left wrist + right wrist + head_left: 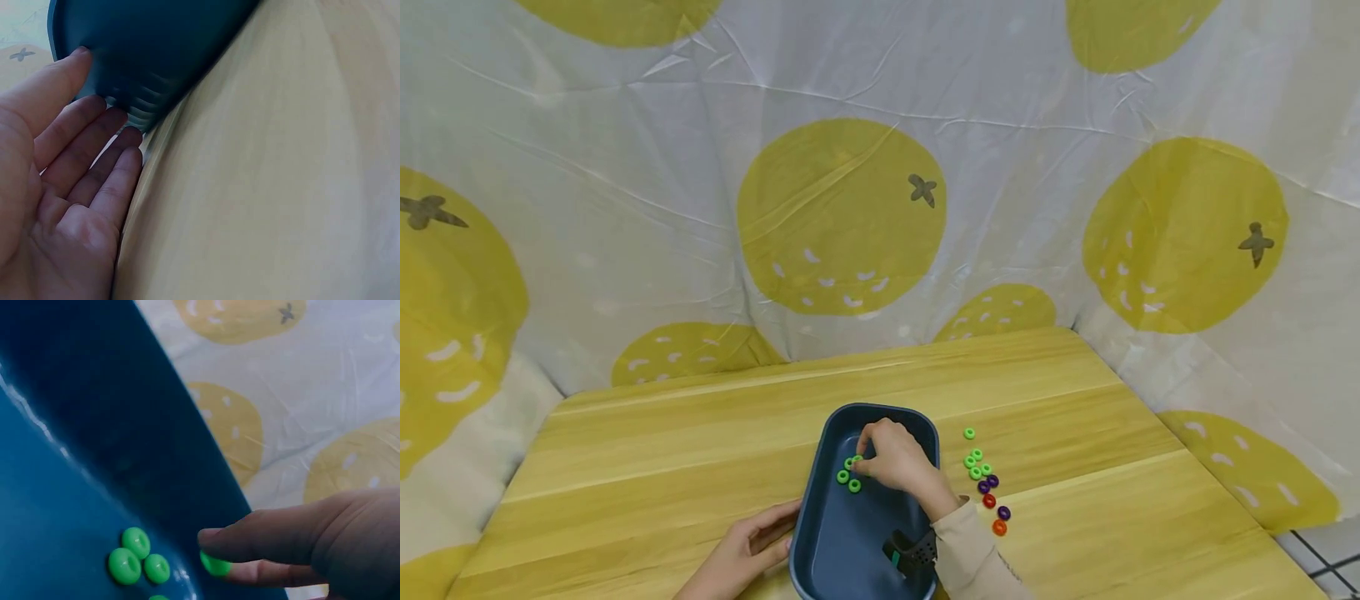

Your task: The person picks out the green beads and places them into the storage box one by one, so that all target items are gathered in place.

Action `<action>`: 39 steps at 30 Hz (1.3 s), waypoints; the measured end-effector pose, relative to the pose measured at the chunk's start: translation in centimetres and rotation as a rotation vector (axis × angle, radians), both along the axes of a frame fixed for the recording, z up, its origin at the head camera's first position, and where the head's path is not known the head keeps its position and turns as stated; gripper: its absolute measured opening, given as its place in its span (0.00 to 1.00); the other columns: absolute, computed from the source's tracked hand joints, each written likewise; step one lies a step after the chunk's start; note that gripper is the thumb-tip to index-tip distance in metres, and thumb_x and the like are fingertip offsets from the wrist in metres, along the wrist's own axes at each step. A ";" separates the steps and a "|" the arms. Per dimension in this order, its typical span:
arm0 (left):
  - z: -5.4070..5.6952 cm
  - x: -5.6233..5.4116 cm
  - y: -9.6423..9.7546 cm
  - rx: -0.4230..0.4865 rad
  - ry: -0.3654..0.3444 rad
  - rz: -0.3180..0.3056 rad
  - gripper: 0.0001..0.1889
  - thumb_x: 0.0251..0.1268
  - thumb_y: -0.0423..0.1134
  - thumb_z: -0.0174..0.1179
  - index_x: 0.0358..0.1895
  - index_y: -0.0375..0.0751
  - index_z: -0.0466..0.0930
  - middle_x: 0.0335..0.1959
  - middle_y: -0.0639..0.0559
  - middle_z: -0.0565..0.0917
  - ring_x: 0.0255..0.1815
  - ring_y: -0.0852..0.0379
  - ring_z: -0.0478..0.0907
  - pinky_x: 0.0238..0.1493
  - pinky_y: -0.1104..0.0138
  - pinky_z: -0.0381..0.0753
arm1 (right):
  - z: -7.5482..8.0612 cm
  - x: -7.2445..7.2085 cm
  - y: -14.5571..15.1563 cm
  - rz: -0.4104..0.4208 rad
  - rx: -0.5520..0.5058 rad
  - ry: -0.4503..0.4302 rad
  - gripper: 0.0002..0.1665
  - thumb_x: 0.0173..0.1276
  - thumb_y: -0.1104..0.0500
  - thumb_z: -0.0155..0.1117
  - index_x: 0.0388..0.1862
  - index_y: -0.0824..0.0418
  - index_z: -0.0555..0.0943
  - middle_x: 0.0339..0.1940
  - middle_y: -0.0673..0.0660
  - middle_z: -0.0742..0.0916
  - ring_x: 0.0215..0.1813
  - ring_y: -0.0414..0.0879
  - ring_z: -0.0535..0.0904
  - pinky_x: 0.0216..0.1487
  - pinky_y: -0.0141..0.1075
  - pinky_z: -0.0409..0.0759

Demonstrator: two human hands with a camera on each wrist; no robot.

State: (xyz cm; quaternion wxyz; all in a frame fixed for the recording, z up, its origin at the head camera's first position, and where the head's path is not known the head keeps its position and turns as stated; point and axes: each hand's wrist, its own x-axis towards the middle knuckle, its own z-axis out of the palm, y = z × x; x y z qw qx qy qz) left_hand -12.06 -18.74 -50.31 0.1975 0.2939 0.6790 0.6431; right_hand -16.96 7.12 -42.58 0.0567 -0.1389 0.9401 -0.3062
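A dark blue tray (831, 542) sits on the wooden table. Inside it my right hand (891, 454) pinches a green ring bead (215, 565) between thumb and finger, as the right wrist view shows. Several more green ring beads (854, 485) lie loose on the tray floor beside the fingertips. My left hand (748, 546) is at the tray's left side; in the left wrist view its slightly bent fingers (115, 187) rest against the outer wall (169, 50), and the thumb touches the wall higher up.
To the right of the tray, a loose line of small rings lies on the table (1097, 467): green rings (975, 472), purple rings (1003, 512), a red ring (988, 500) and an orange ring (999, 527). A fruit-print cloth (1000, 208) hangs behind the table.
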 end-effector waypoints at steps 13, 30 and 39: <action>-0.2 -0.1 -0.1 0.027 0.001 -0.012 0.26 0.78 0.29 0.47 0.71 0.17 0.56 0.67 0.14 0.59 0.64 0.73 0.70 0.61 0.79 0.72 | -1.4 -0.2 -0.4 0.117 0.256 -0.024 0.12 0.62 0.53 0.75 0.28 0.51 0.78 0.66 0.63 0.74 0.69 0.59 0.66 0.53 0.47 0.78; -0.1 -0.2 -0.3 0.060 -0.028 -0.024 0.27 0.78 0.30 0.48 0.71 0.16 0.54 0.67 0.63 0.74 0.64 0.73 0.70 0.61 0.79 0.72 | -1.1 -0.1 -0.2 0.099 0.182 -0.018 0.11 0.62 0.52 0.74 0.29 0.52 0.79 0.62 0.61 0.76 0.65 0.58 0.69 0.49 0.45 0.77; 0.0 -0.1 -0.1 0.016 -0.027 -0.001 0.26 0.78 0.31 0.48 0.71 0.17 0.56 0.69 0.21 0.63 0.63 0.74 0.70 0.60 0.79 0.72 | -0.3 -0.7 1.0 0.108 -0.106 0.155 0.07 0.69 0.55 0.68 0.31 0.54 0.80 0.64 0.65 0.77 0.66 0.61 0.72 0.60 0.54 0.76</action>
